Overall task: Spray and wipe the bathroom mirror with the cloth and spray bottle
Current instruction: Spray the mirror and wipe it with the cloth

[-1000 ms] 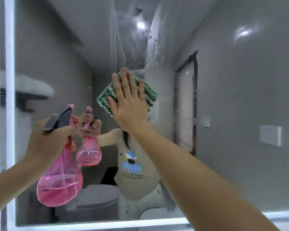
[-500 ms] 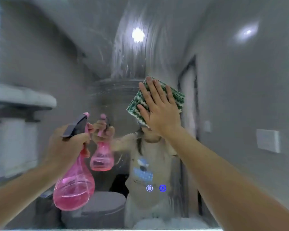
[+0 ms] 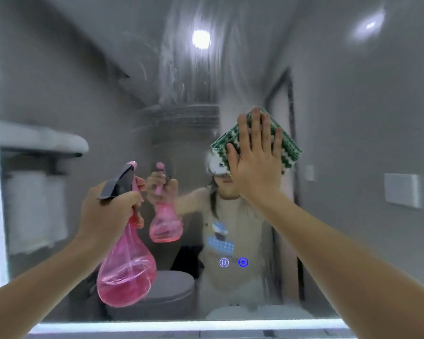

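Left hand point(image 3: 108, 211) fist wrapped round pink spray bottle point(image 3: 126, 263) neck, bottle upright, nozzle aimed at mirror point(image 3: 353, 106). Right hand point(image 3: 256, 162) flat, fingers spread, pressing green cloth point(image 3: 288, 148) on glass, mid-mirror, streaks above.

Both forearms bare, no sleeves; no rings or watch; reflection point(image 3: 227, 231) wears beige printed tee

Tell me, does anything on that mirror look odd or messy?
Yes: the mirror has cloudy wet streaks running down its upper middle, left of the cloth. They look like unwiped spray. Nothing seems broken.
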A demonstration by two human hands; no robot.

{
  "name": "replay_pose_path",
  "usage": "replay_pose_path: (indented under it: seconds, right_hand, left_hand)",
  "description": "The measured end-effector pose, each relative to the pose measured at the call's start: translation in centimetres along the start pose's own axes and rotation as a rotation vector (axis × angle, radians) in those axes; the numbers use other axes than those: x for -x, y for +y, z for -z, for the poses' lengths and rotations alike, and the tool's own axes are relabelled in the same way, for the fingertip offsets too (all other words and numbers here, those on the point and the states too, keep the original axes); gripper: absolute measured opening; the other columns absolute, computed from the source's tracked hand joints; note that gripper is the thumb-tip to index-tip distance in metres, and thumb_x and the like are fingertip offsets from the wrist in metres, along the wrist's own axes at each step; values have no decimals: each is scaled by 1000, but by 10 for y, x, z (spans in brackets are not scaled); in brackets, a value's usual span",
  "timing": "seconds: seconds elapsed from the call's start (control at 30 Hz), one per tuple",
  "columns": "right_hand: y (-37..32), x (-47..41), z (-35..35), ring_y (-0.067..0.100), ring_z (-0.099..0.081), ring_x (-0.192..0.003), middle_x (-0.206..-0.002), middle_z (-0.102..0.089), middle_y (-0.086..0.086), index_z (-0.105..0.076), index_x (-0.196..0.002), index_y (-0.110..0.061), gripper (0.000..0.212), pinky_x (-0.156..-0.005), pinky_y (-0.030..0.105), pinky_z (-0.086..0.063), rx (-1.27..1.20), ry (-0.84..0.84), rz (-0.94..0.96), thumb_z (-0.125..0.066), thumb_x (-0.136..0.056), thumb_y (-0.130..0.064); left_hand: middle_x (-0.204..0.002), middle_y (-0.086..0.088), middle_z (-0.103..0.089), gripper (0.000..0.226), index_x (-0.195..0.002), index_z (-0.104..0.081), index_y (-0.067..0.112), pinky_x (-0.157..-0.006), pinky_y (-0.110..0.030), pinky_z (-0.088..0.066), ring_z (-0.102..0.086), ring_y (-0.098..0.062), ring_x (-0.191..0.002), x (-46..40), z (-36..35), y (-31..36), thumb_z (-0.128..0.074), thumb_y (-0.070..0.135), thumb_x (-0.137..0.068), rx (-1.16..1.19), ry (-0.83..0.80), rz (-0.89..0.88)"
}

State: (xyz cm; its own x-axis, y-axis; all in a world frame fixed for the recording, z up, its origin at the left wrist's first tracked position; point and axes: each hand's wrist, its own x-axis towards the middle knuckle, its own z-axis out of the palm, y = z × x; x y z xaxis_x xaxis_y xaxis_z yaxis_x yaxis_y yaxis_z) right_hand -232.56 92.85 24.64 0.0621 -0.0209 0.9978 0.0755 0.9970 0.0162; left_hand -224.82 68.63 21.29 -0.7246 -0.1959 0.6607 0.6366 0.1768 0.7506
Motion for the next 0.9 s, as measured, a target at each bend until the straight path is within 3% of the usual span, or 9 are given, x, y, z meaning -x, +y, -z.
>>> replay_pose_path:
  seconds: [0.2,0.37,0.53,0.67,0.73,0.83,0.9]
  right_hand:
    - [-98,9,-17,30,-19,-142,-153,-26,16,-28,-147,-9,59,-116,47,-5,-37,-32,44,-16,-101,-44]
    - [-181,0,-30,31,-24,-141,-152,-28,16,-33,-146,-9,59,-116,44,1,-39,-52,144,-29,-97,-42]
    - [-245,-25,-40,28,-22,-143,-154,-27,12,-33,-147,-11,61,-116,46,-8,-77,-94,253,-28,-96,-44]
    - [-237,-63,-45,24,-33,-139,-149,-38,8,-44,-142,-15,56,-112,46,-23,-89,-70,447,-41,-94,-46]
    - [-225,-84,-41,22,-34,-138,-149,-39,6,-44,-142,-17,56,-113,46,-25,-55,-91,454,-37,-95,-47]
    - [-203,-111,-33,18,-10,-146,-158,-14,2,-18,-150,-23,61,-118,41,0,-11,-221,430,-17,-96,-51]
    - [-184,-129,-29,15,4,-146,-159,1,-1,-2,-151,-26,61,-115,37,13,6,-250,401,-12,-97,-52]
  left_hand:
    - [-42,3,-54,28,-73,-64,12,-33,-21,-42,-45,-13,-30,-18,69,-22,-51,-13,-75,10,65,0]
    - [-49,-10,-51,20,-85,-63,1,-35,-24,-42,-45,-13,-31,-39,123,-48,-52,-13,-76,9,71,25]
    - [-40,1,-51,25,-81,-65,7,-37,-25,-44,-47,-11,-30,-67,155,-55,-50,-12,-75,28,108,31]
    - [-40,-1,-52,25,-79,-63,9,-33,-20,-43,-46,-9,-30,-83,158,-41,-50,-13,-76,46,86,12]
    - [-41,-3,-50,28,-76,-62,12,-33,-20,-42,-46,-9,-30,-90,150,-31,-50,-13,-77,62,86,6]
    - [-38,1,-50,33,-73,-64,18,-33,-20,-41,-46,-10,-29,-99,130,-14,-50,-11,-75,66,99,-16]
    - [-47,-8,-53,29,-75,-65,14,-33,-20,-41,-46,-12,-29,-104,114,-2,-51,-11,-74,66,97,-21]
